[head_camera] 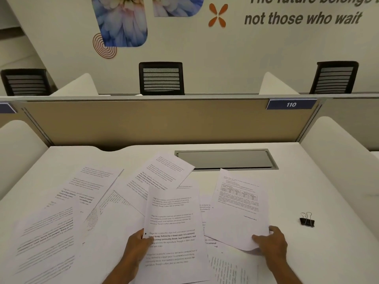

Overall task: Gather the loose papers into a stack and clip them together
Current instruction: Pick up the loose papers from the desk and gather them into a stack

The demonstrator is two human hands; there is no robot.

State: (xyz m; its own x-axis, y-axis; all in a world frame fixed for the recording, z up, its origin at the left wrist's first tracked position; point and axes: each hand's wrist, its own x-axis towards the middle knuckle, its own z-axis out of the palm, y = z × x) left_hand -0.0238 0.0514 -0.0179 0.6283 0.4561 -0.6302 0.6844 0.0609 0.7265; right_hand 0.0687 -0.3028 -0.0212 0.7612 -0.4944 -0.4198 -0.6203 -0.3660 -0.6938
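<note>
**Fingers (258,238) clamped on two sheets, gathering barely begun**

Nearest, the left hand (137,245) pinches the centre sheet (174,222) by its left edge. The right hand (271,242) grips the near corner of the table-printed sheet (240,206), curling it off the desk (328,181). Next, probably, the two are slid together. Farther right lies the binder clip (307,220), untouched. More loose papers (61,212) fan out left and beyond.
</note>
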